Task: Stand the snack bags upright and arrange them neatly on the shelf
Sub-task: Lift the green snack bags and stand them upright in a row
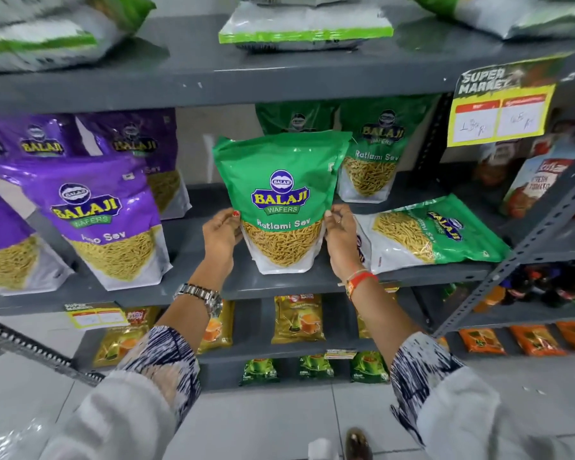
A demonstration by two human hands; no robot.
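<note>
A green Ratlami Sev bag stands upright at the front of the grey shelf. My left hand grips its left edge and my right hand grips its right edge. To the right, another green bag lies flat on its side. Behind, two green bags stand upright at the back. On the left, purple sev bags stand leaning, with more purple bags behind them.
The shelf above carries flat green-and-white packs. A yellow price tag hangs at the upper right. A slotted upright post bounds the bay on the right, with ketchup packs beyond. Lower shelves hold yellow and green packets.
</note>
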